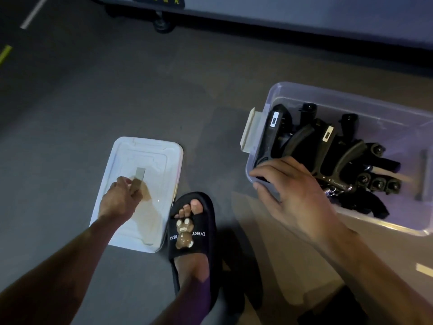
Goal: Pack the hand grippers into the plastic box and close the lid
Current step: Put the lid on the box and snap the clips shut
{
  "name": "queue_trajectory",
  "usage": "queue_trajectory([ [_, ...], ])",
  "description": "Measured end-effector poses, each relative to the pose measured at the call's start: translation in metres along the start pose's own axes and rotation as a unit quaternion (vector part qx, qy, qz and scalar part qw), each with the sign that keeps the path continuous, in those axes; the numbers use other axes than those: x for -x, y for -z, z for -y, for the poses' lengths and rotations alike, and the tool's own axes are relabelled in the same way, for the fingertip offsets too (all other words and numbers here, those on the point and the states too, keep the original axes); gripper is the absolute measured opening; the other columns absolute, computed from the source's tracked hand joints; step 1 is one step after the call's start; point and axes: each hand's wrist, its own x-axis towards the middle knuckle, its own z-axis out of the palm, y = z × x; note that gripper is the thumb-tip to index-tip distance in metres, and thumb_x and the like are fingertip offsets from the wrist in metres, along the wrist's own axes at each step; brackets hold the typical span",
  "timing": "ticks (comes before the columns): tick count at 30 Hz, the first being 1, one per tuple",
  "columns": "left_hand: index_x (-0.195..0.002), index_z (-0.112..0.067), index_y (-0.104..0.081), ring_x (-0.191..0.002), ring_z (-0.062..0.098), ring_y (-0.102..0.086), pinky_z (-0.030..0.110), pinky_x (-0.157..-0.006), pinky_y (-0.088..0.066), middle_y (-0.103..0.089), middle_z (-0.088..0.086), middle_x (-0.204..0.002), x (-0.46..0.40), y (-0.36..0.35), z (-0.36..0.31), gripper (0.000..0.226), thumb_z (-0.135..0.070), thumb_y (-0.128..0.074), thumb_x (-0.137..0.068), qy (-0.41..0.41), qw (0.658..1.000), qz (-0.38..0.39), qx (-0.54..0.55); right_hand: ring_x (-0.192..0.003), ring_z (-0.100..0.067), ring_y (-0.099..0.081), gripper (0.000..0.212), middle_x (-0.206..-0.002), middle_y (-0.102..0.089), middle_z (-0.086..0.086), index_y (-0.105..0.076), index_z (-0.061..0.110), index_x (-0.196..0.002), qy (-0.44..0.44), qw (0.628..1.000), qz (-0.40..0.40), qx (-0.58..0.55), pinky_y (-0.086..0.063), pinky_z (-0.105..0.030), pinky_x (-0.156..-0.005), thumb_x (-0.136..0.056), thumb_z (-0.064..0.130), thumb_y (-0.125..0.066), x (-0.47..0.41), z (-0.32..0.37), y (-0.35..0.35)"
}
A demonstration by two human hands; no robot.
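Nearest the lens, two bare forearms, reaching forward and down over a dark floor. Left hand, far out on a straight arm, knuckles up, fingers curled over the middle of the lid, seemingly pinching a small strip of tape stuck there; exact grip hard to make out in the dim light. Lid itself white, flat on the floor, off the box and well to its left. Just right of the lid, a foot in a black slipper with a brown bear on the strap, toes close to the lid's lower right corner. Further right, right hand, palm down, wrist bent, fingers spread and relaxed, draped over the near left corner of the plastic box, fingertips hanging over its rim; gripped nothing. Box clear, open, resting on the floor, a pale latch flipped outward at its left end. Inside, a heap of black hand grippers, handles crossing, some bearing small white labels. Far back, a wheel under a pale cart.
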Motion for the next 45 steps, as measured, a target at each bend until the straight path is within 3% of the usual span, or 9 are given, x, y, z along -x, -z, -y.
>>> queue_trajectory([
  [5, -0.115, -0.006, -0.06, -0.091, 0.044, -0.064, 0.049, -0.075, -0.052, -0.067, 0.019, -0.104, 0.002, 0.033, -0.022, 0.048, -0.045, -0.067, -0.087, -0.094, 0.993, -0.065, -0.019, -0.097, -0.021, -0.06, 0.017, -0.105, -0.067, 0.007, -0.069, 0.018, -0.106, -0.009, 0.999, -0.033, -0.014, -0.049, -0.039, -0.087, -0.091, 0.019, -0.063, 0.01, 0.003, 0.012],
  [10, -0.119, -0.009, -0.061, -0.102, 0.039, -0.062, 0.046, -0.087, -0.048, -0.066, 0.015, -0.113, 0.025, 0.101, -0.119, 0.04, -0.028, -0.074, -0.088, -0.222, 0.96, -0.159, 0.069, -0.108, -0.021, -0.058, 0.027, -0.12, -0.063, 0.003, -0.066, 0.015, -0.119, -0.029, 0.997, -0.074, -0.016, -0.048, -0.037, -0.094, -0.092, 0.018, -0.064, 0.033, 0.006, 0.035],
  [13, -0.119, -0.013, -0.062, -0.099, 0.029, -0.06, 0.044, -0.091, -0.045, -0.064, 0.005, -0.108, 0.061, 0.128, -0.185, 0.039, -0.03, -0.071, -0.085, -0.366, 0.913, -0.166, 0.073, -0.116, -0.026, -0.056, 0.03, -0.131, -0.058, -0.005, -0.066, 0.011, -0.121, -0.03, 0.991, -0.134, -0.001, -0.045, -0.034, -0.1, -0.092, 0.017, -0.066, 0.045, 0.013, 0.059],
  [17, -0.12, -0.022, -0.06, -0.1, 0.024, -0.056, 0.04, -0.093, -0.037, -0.06, 0.001, -0.109, 0.103, 0.122, -0.264, 0.045, -0.043, -0.058, -0.079, -0.567, 0.819, -0.083, -0.031, -0.128, -0.031, -0.049, 0.034, -0.141, -0.052, -0.01, -0.064, 0.01, -0.124, -0.031, 0.985, -0.164, 0.048, -0.041, -0.042, -0.105, -0.095, 0.026, -0.061, 0.06, 0.012, 0.09],
  [21, -0.12, -0.023, -0.059, -0.101, 0.021, -0.052, 0.037, -0.094, -0.037, -0.057, 0.0, -0.11, 0.129, 0.078, -0.326, 0.04, -0.046, -0.059, -0.087, -0.688, 0.716, -0.059, -0.103, -0.143, -0.031, -0.035, 0.048, -0.152, -0.042, -0.01, -0.055, 0.014, -0.136, -0.107, 0.978, -0.153, 0.089, -0.034, -0.049, -0.113, -0.095, 0.039, -0.054, 0.079, -0.023, 0.089],
  [23, -0.118, -0.022, -0.06, -0.1, 0.024, -0.053, 0.04, -0.092, -0.039, -0.057, 0.002, -0.109, 0.133, 0.06, -0.345, 0.036, -0.043, -0.054, -0.09, -0.707, 0.696, -0.065, -0.108, -0.148, -0.032, -0.026, 0.059, -0.158, -0.033, -0.009, -0.046, 0.019, -0.145, -0.162, 0.974, -0.125, 0.096, -0.029, -0.052, -0.116, -0.093, 0.047, -0.049, 0.09, -0.047, 0.083],
  [31, -0.122, -0.016, -0.063, -0.104, 0.027, -0.055, 0.039, -0.089, -0.042, -0.059, 0.006, -0.119, 0.124, 0.027, -0.36, 0.028, -0.026, -0.055, -0.097, -0.67, 0.735, -0.097, -0.049, -0.153, -0.026, 0.012, 0.08, -0.166, 0.009, 0.0, -0.006, 0.029, -0.158, -0.222, 0.963, 0.003, 0.154, -0.005, -0.052, -0.124, -0.092, 0.071, -0.022, 0.095, -0.101, 0.063],
  [42, -0.15, -0.03, -0.049, -0.136, 0.026, -0.041, 0.041, -0.115, -0.034, -0.045, 0.003, -0.153, 0.104, 0.021, -0.326, 0.044, -0.038, -0.038, -0.108, -0.636, 0.765, -0.086, -0.05, -0.153, -0.034, 0.006, 0.078, -0.167, 0.003, -0.003, -0.007, 0.027, -0.158, -0.233, 0.951, -0.013, 0.203, -0.009, -0.058, -0.122, -0.095, 0.068, -0.024, 0.073, -0.11, 0.06],
  [45, -0.151, -0.031, -0.046, -0.143, 0.026, -0.036, 0.041, -0.12, -0.026, -0.041, 0.002, -0.157, 0.094, 0.026, -0.311, 0.047, -0.041, -0.04, -0.106, -0.578, 0.808, -0.112, -0.007, -0.154, -0.029, -0.002, 0.069, -0.167, -0.008, 0.0, -0.018, 0.03, -0.157, -0.222, 0.96, -0.044, 0.163, -0.011, -0.054, -0.123, -0.097, 0.062, -0.03, 0.072, -0.114, 0.064],
])
